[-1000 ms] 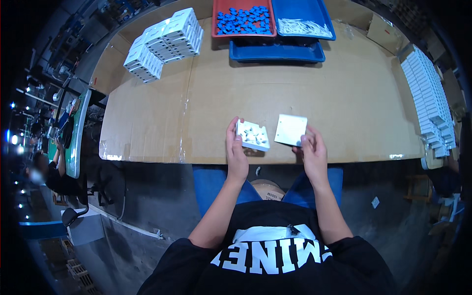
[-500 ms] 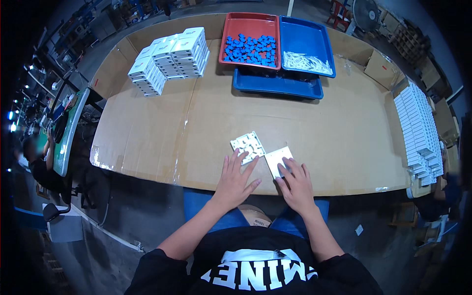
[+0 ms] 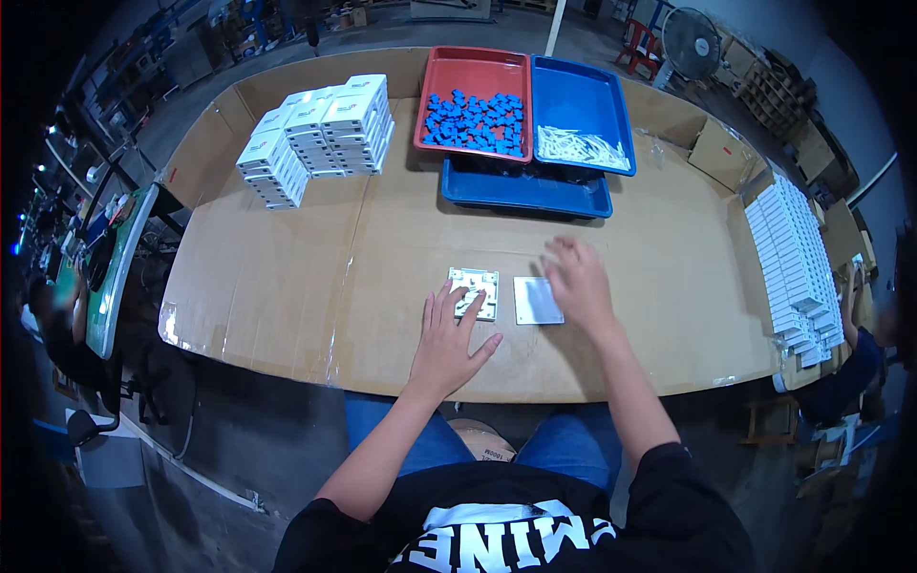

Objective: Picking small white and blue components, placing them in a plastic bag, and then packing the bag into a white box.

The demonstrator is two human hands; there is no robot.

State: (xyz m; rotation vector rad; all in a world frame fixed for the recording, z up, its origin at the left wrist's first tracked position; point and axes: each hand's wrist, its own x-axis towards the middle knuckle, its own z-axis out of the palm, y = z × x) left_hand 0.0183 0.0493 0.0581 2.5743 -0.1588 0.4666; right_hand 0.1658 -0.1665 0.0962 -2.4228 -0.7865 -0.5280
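A white square plastic housing (image 3: 487, 307) with a moulded inside lies face up on the cardboard tabletop. My left hand (image 3: 449, 336) rests on it, fingers spread over its left part and thumb out to the side. To its right lies a flat white square cover plate (image 3: 537, 302), apart from the housing. My right hand (image 3: 581, 279) is raised just beyond the plate's right edge, fingers loosely bent and apart, with nothing seen in them. Its fingertips are a little blurred.
Farther back stand a red tray (image 3: 478, 63) of small blue parts (image 3: 473, 124) and a blue tray (image 3: 583, 86) of thin white strips (image 3: 581, 147), above another blue tray (image 3: 525, 196). White boxes (image 3: 320, 124) are stacked back left; more white pieces (image 3: 791, 263) line the right edge.
My right hand has lifted off the cover plate and moved away, up and to the right. The housing and plate now lie straighter; my left hand stays at the housing.
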